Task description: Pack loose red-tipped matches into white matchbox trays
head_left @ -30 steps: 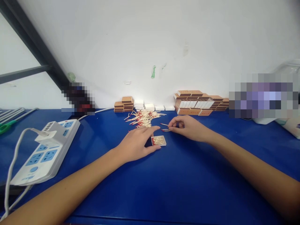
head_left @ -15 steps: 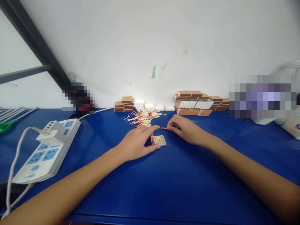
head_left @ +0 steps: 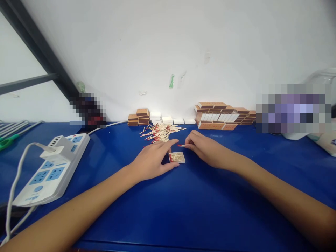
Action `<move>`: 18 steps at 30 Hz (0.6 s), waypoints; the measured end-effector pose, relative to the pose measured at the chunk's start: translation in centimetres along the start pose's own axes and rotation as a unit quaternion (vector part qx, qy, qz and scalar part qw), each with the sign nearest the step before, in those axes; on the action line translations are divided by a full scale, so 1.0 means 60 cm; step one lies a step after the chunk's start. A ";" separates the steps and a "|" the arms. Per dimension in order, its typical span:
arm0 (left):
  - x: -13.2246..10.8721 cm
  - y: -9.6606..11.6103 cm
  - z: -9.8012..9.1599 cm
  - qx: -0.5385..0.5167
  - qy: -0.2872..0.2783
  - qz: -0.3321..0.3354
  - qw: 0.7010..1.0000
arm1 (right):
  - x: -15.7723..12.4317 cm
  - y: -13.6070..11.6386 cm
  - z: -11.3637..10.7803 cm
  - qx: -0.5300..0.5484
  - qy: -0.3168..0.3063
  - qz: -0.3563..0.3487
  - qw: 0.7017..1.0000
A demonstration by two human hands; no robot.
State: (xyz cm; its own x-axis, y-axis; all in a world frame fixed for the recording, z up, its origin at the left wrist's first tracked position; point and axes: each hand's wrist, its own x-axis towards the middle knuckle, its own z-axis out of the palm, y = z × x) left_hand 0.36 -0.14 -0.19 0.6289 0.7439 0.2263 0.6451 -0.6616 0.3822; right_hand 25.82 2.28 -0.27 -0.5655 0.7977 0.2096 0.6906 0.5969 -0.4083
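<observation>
A small white matchbox tray [head_left: 183, 161] lies on the blue table, with red-tipped matches [head_left: 177, 156] in it. My left hand [head_left: 152, 159] is curved around the tray's left side, thumb at the near edge and a finger at the far left corner; the index finger stretches out beyond the tray. Just behind the tray, my right hand [head_left: 203, 144] pinches a few matches [head_left: 181, 145] between thumb and fingers, red heads pointing left. Beyond my left hand spreads a loose pile of matches [head_left: 161, 131], its near part hidden by that hand.
Against the wall stand brown matchboxes [head_left: 143, 112] at left, white trays [head_left: 167, 120] in the middle, and a larger stack of matchboxes [head_left: 217, 115] at right. A white power strip [head_left: 60, 168] with cables lies on the left, near a green-handled tool [head_left: 9, 140].
My right hand has shifted slightly left and towards me, bringing the pinched matches closer to the tray. The left hand and tray have stayed in place.
</observation>
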 end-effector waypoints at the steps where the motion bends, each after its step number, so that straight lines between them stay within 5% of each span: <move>1: 0.000 0.001 0.000 0.003 0.001 0.000 1.000 | -0.002 -0.013 -0.002 0.011 -0.010 -0.008 1.000; 7: 0.000 0.003 -0.002 0.009 -0.003 -0.002 1.000 | -0.011 -0.060 0.007 -0.016 -0.034 -0.025 0.999; 18: 0.001 0.005 -0.004 0.014 -0.009 -0.009 1.000 | -0.010 -0.050 -0.001 0.035 -0.058 -0.018 0.998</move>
State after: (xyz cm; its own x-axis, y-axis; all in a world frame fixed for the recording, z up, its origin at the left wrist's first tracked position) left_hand 0.49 -0.27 0.19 0.6249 0.7537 0.2035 0.6675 -0.6510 0.3615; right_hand 24.07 0.00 0.87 -0.6409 0.7577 0.1233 0.6372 0.6147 -0.4648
